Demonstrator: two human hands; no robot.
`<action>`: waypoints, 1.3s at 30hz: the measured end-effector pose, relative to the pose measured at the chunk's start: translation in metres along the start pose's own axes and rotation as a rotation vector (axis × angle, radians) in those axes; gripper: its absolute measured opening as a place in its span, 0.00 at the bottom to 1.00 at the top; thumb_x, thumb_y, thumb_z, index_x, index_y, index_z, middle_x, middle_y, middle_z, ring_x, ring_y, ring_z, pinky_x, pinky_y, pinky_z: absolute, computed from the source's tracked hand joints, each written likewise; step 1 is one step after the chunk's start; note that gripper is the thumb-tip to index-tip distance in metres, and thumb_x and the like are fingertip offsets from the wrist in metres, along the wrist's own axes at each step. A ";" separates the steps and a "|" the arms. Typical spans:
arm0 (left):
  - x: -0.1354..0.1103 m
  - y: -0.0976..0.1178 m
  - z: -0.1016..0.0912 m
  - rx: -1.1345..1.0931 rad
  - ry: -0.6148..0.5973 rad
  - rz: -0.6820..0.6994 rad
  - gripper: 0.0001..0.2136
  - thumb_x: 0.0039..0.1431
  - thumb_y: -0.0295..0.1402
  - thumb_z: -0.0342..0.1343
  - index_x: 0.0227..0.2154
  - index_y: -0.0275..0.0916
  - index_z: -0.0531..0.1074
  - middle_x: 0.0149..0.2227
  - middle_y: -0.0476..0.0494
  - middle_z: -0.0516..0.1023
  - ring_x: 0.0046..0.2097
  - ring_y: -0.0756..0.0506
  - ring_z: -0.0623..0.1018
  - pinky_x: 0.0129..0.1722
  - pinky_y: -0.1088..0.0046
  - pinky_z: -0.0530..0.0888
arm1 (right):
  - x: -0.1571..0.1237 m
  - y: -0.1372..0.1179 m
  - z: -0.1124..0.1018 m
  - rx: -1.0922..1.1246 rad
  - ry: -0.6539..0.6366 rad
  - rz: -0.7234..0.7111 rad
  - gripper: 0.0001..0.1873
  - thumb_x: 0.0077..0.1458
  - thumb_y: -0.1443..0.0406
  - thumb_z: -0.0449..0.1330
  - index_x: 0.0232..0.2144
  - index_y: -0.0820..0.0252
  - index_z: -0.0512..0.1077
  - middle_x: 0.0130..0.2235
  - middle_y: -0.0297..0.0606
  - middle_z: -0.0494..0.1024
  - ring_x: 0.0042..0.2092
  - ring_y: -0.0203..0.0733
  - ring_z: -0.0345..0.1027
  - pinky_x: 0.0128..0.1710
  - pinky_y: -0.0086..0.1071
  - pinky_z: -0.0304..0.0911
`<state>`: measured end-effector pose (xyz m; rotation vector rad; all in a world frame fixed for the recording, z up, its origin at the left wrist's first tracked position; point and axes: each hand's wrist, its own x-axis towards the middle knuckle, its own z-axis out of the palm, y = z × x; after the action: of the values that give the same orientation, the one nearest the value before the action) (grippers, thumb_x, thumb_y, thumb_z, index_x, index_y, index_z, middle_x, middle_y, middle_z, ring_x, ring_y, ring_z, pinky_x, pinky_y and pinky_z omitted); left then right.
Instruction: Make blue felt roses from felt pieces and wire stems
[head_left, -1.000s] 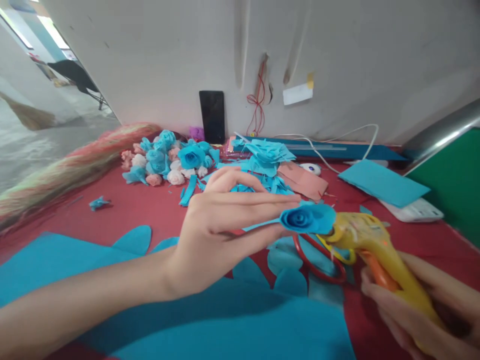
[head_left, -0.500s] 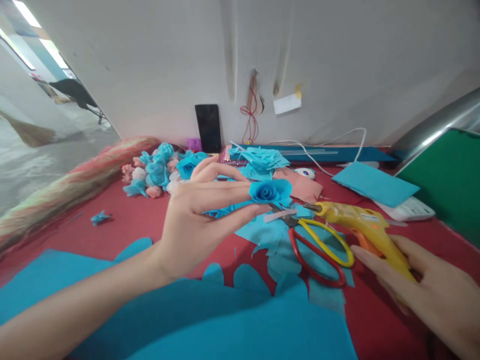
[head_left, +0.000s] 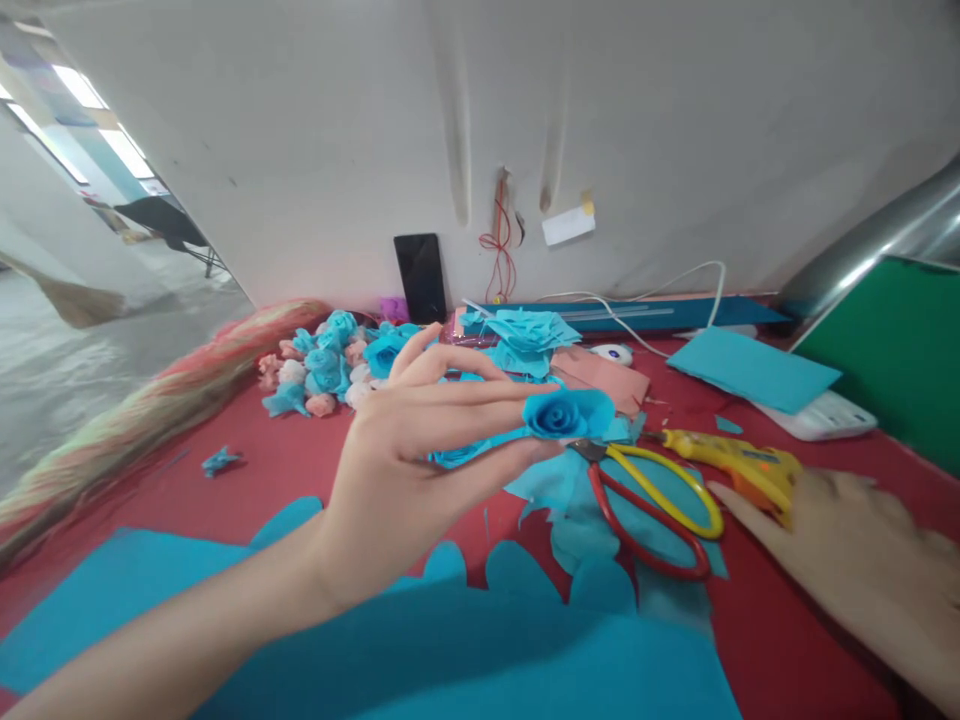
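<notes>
Between the fingertips of my left hand (head_left: 420,440) is a blue paper rose (head_left: 564,413), its rolled spiral centre turned toward me. My right hand (head_left: 862,560) is over the handle of a yellow glue gun (head_left: 724,462), which lies low at the table on its side; the handle is mostly hidden behind the fingers, and the thumb is stretched out apart. Scissors (head_left: 655,510) with one red and one yellow handle lie between the hands, on blue paper scraps (head_left: 574,525), their blades partly hidden by the rose.
A large blue sheet (head_left: 480,650) with scalloped petal shapes covers the front of the red table (head_left: 802,610). Paper flowers (head_left: 322,365) are heaped at the back left, near a leaning phone (head_left: 420,277). Stacked blue petals (head_left: 532,330) and folded blue paper (head_left: 754,367) lie farther back.
The glue gun has been lowered and turned flatter on the right, and my right hand has shifted over its handle. The rose stays in my left hand, slightly lower and farther right.
</notes>
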<state>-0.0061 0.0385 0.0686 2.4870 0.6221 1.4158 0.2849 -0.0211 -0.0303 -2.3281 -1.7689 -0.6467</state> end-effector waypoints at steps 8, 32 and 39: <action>0.001 0.010 -0.004 -0.058 0.004 0.017 0.08 0.48 0.24 0.59 0.18 0.42 0.73 0.32 0.54 0.81 0.33 0.50 0.73 0.42 0.66 0.70 | -0.002 -0.067 -0.087 0.775 0.163 -0.247 0.16 0.59 0.55 0.42 0.47 0.40 0.62 0.46 0.27 0.72 0.42 0.42 0.71 0.36 0.34 0.71; -0.004 0.012 0.000 -0.057 -0.023 -0.048 0.07 0.49 0.23 0.59 0.29 0.41 0.75 0.37 0.51 0.80 0.37 0.49 0.74 0.46 0.65 0.68 | -0.004 -0.109 -0.134 1.271 0.044 0.056 0.10 0.45 0.71 0.62 0.24 0.47 0.71 0.21 0.25 0.70 0.21 0.34 0.65 0.15 0.20 0.61; -0.004 0.015 0.003 -0.115 -0.024 -0.042 0.07 0.49 0.24 0.59 0.31 0.41 0.76 0.35 0.52 0.81 0.36 0.50 0.75 0.47 0.68 0.67 | -0.002 -0.109 -0.126 1.307 0.054 0.075 0.07 0.50 0.67 0.60 0.23 0.48 0.69 0.20 0.26 0.66 0.17 0.31 0.56 0.11 0.20 0.53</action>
<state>-0.0017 0.0236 0.0693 2.3848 0.5686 1.3643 0.1502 -0.0371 0.0667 -1.3846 -1.3468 0.4030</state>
